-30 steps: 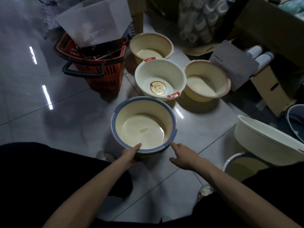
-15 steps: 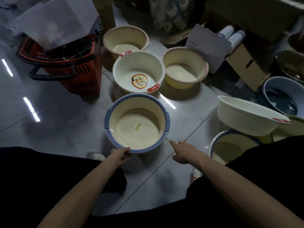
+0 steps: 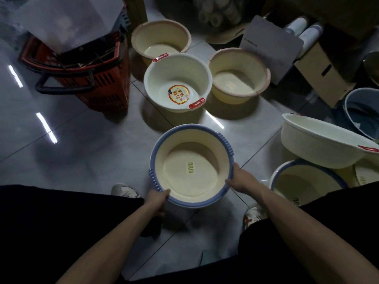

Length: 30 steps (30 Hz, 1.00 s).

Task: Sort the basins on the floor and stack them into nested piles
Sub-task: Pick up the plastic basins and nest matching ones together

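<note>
A cream basin with a blue rim is tilted toward me just above the floor. My left hand grips its near left rim and my right hand grips its right rim. Beyond it stands a white basin with red handles and a round sticker inside. Two cream basins with pink rims sit behind, one at the back and one to the right. At the right, another white red-handled basin leans on a second blue-rimmed basin.
A red shopping basket with white paper on top stands at the left. Cardboard boxes, a grey sheet and rolls crowd the back right. A grey-blue basin sits at the right edge. My shoes rest on the glossy tile floor.
Both hands have closed on the blue-rimmed basin's rim, the right one moving in from the floor. The basin has lifted and tilted toward me.
</note>
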Each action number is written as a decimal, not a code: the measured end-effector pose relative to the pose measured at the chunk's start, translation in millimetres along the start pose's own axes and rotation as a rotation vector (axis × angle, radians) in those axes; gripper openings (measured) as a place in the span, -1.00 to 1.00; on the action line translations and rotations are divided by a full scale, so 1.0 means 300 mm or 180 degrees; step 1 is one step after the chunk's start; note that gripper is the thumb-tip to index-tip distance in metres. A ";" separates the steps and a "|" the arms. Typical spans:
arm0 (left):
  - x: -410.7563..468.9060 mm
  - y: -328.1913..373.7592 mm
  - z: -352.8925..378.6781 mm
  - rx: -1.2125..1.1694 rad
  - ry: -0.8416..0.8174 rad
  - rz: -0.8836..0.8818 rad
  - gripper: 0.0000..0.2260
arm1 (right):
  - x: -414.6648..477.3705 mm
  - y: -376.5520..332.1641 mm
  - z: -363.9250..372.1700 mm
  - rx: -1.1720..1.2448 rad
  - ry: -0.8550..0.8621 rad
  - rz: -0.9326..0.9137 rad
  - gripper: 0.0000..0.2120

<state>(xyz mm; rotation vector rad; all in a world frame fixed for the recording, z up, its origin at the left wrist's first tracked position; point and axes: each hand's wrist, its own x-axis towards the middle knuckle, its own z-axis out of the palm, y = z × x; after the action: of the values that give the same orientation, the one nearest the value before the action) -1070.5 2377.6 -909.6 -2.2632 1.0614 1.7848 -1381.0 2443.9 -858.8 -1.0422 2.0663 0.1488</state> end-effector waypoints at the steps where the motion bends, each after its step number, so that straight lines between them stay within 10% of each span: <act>1: 0.013 0.019 -0.027 0.0152 0.0377 0.0295 -0.59 | 0.022 0.004 -0.003 0.0144 0.0141 0.0056 -0.36; 17: -0.013 0.141 -0.021 0.1397 0.1162 0.0978 -0.51 | 0.147 -0.025 -0.038 0.1307 0.0567 0.0813 -0.72; 30: -0.087 0.321 -0.105 0.0127 0.0877 0.1778 -0.68 | 0.043 0.064 -0.007 0.2351 0.0562 0.1151 -0.62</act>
<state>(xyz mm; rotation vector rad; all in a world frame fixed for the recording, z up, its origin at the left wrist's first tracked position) -1099.5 2302.5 -842.7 -2.3967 1.9175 1.5973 -1400.3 2447.5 -870.9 -0.2354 2.1763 -0.5091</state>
